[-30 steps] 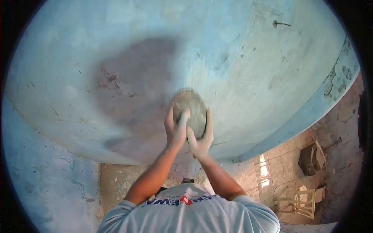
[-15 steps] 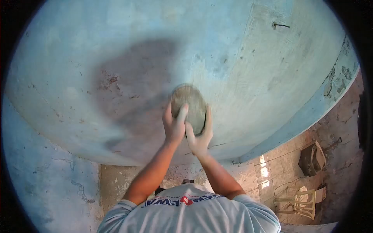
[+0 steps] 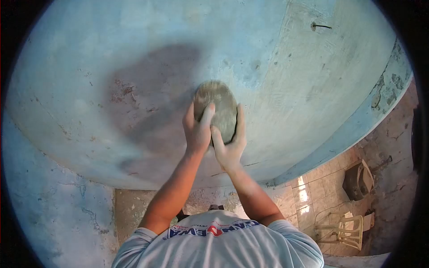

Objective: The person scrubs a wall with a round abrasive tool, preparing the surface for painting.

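A flat, oval, grey-brown stone (image 3: 222, 100) lies against the blue, patchy wall (image 3: 250, 40) in front of me. My left hand (image 3: 196, 132) grips its left side, the thumb pressed over its face. On the lower right, my right hand (image 3: 230, 149) is closed round the edge, its thumb also on the face. Both hands hold the stone together, with the arms stretched out. Its far side, towards the wall, is hidden. A broad shadow falls on the wall to the left of the hands.
A short dark wire (image 3: 322, 27) sticks out of the wall at upper right. Down on the tiled floor (image 3: 313, 192) at right are a dark, box-like container (image 3: 357, 181) and a pale plastic chair (image 3: 351, 231). Another blue wall (image 3: 62, 210) stands at left.
Both hands have moved the stone a little way up the wall, keeping the same grip on it. The things on the floor stay where they were.
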Demonstrator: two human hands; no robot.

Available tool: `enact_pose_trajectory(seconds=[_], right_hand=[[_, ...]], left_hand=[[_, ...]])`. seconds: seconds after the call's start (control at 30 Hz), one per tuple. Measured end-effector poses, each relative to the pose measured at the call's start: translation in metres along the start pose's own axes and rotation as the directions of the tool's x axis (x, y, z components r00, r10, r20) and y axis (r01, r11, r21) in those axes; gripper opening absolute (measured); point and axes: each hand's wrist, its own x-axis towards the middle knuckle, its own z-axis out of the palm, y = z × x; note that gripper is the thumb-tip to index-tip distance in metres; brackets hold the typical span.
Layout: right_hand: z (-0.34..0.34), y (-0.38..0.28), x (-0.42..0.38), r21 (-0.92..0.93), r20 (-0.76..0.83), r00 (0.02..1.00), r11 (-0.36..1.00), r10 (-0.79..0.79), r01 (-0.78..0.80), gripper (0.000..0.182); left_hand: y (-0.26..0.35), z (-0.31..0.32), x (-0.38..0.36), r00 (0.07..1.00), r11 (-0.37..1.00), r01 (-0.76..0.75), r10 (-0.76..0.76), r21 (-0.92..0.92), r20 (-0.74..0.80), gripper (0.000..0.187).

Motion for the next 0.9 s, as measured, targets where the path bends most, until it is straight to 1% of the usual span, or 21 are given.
enact_pose_trajectory(seconds=[0.07, 0.13, 0.2, 0.23, 0.27, 0.3, 0.33, 0.43, 0.47, 0.53, 0.57, 0.63, 0.7, 0.73, 0.77, 0.8, 0.87, 0.9], right_hand=[[-0.01, 0.025, -0.051, -0.006, 0.048, 0.993, 0.994, 0.107, -0.107, 0.084], [-0.014, 0.042, -0.1, -0.049, 0.066, 0.964, 0.966, 0.257, -0.254, 0.083], [-0.007, 0.043, -0.09, -0.027, 0.083, 0.964, 0.968, 0.252, -0.251, 0.083], [-0.004, 0.038, -0.086, -0.021, 0.094, 0.961, 0.965, 0.261, -0.26, 0.083], [0.007, 0.04, -0.067, 0.02, 0.071, 0.986, 0.988, 0.148, -0.15, 0.083], [0.016, 0.031, -0.041, -0.04, 0.037, 0.999, 0.999, 0.017, -0.015, 0.084], [0.023, 0.01, -0.018, 0.016, 0.018, 1.0, 1.0, 0.023, -0.024, 0.084], [0.03, -0.015, 0.011, 0.12, 0.005, 1.0, 0.992, 0.026, -0.027, 0.084], [0.027, -0.012, 0.008, 0.02, -0.007, 0.999, 0.999, -0.049, 0.049, 0.084], [0.018, -0.001, -0.028, 0.029, 0.046, 0.998, 0.998, 0.053, -0.054, 0.085], [0.013, 0.007, -0.049, 0.034, 0.07, 0.993, 0.995, 0.091, -0.093, 0.085], [0.004, 0.026, -0.096, -0.01, 0.098, 0.971, 0.976, 0.217, -0.217, 0.084], [0.008, 0.03, -0.093, 0.016, 0.091, 0.959, 0.962, 0.269, -0.272, 0.084], [0.008, 0.025, -0.093, 0.023, 0.09, 0.948, 0.951, 0.305, -0.308, 0.083], [0.014, 0.025, -0.08, 0.028, 0.053, 0.976, 0.977, 0.211, -0.212, 0.083], [0.024, 0.017, -0.051, 0.028, 0.014, 0.994, 0.993, 0.112, -0.112, 0.083], [0.033, -0.007, -0.002, -0.042, -0.024, 0.998, 0.998, -0.055, 0.054, 0.083], [0.035, -0.018, 0.01, 0.021, -0.016, 1.0, 0.999, -0.023, 0.024, 0.084]], left_hand=[[-0.042, -0.014, -0.036, 0.997, 0.999, 0.03, -0.029, 0.017, -0.074, 0.035], [-0.088, -0.033, -0.071, 0.992, 0.99, 0.085, -0.074, 0.111, -0.1, 0.037], [-0.085, -0.034, -0.06, 0.992, 0.994, 0.076, -0.068, 0.078, -0.103, 0.036], [-0.072, -0.033, -0.057, 0.991, 0.995, 0.084, -0.077, 0.063, -0.108, 0.035], [-0.06, -0.032, -0.039, 0.995, 0.999, 0.047, -0.049, -0.015, -0.087, 0.032], [-0.039, -0.028, -0.018, 0.998, 1.0, -0.015, 0.015, 0.01, -0.064, 0.028], [-0.014, -0.021, -0.002, 0.998, 1.0, -0.024, 0.025, 0.015, -0.063, 0.026], [0.02, -0.012, 0.02, 1.0, 0.985, 0.0, -0.004, -0.171, -0.02, 0.024], [0.019, -0.015, 0.015, 1.0, 0.994, 0.004, -0.006, -0.106, -0.02, 0.025], [0.008, -0.026, -0.01, 1.0, 1.0, 0.009, -0.009, 0.023, -0.024, 0.027], [-0.011, -0.033, -0.029, 0.998, 0.999, 0.036, -0.035, 0.018, -0.048, 0.029], [-0.052, -0.043, -0.058, 0.992, 0.996, 0.086, -0.085, 0.007, -0.092, 0.032], [-0.073, -0.047, -0.073, 0.979, 0.989, 0.148, -0.146, 0.003, -0.143, 0.033], [-0.061, -0.049, -0.061, 0.99, 0.983, 0.128, -0.118, 0.129, -0.083, 0.032], [-0.049, -0.047, -0.042, 0.996, 0.992, 0.074, -0.069, 0.101, -0.056, 0.031], [-0.034, -0.04, -0.021, 0.999, 0.997, 0.019, -0.017, 0.07, -0.029, 0.03], [0.015, -0.023, 0.013, 1.0, 0.998, -0.031, 0.031, -0.058, -0.005, 0.028], [0.028, -0.019, 0.02, 1.0, 0.996, -0.013, 0.012, -0.084, -0.004, 0.028]])
